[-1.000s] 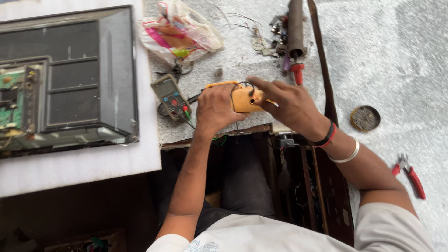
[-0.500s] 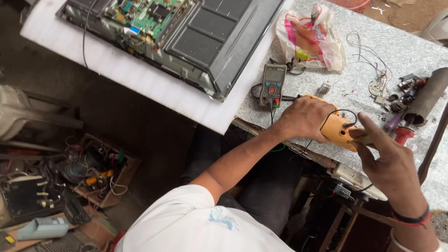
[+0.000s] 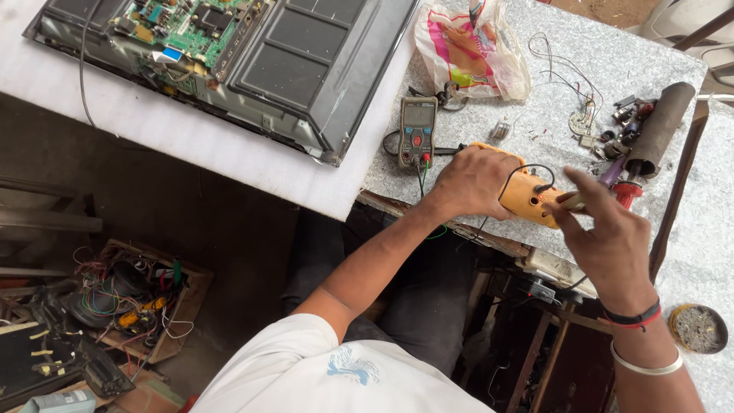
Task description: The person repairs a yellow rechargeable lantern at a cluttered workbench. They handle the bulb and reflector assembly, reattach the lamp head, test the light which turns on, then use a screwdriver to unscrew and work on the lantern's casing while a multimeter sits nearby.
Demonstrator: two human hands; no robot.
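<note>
My left hand [image 3: 472, 182] rests over the near end of a yellow-orange meter [image 3: 527, 196] lying at the front edge of the speckled grey bench [image 3: 550, 84], and grips it. My right hand [image 3: 608, 229] pinches a thin pale probe [image 3: 575, 201] against the meter's right end. A black lead loops over the meter. Just left of my left hand lies a grey digital multimeter [image 3: 416, 130] with red and green leads.
A flat television with its back open and a green circuit board [image 3: 191, 23] lies on white foam at upper left. A plastic bag [image 3: 468, 50], loose wires, small parts and a dark cylinder [image 3: 659, 126] crowd the bench. A box of tangled wires [image 3: 130, 294] sits on the floor.
The camera has swung left and down, bringing the floor and the box of wires into view. My right hand has moved onto the meter's right end with the probe.
</note>
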